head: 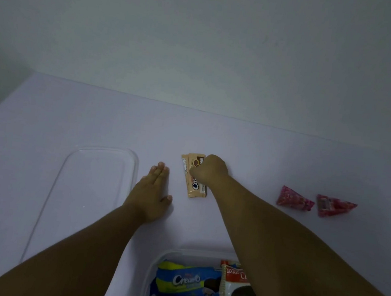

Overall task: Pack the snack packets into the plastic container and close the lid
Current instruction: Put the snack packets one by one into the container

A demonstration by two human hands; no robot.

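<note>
I saw two pink triangular packets (pixel 315 203) lying well off to the right, and the clear lid (pixel 84 199) flat at left. My right hand (pixel 209 170) curled onto the beige packets (pixel 194 183), their long axis running away from me, beyond the container (pixel 154 263). My left hand (pixel 153 191) lay flat, fingers straight, just beside them.

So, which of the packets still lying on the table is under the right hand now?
The beige cream biscuit packet: the right hand grips it with curled fingers. The two pink triangular packets lie apart to the right, untouched.
</note>
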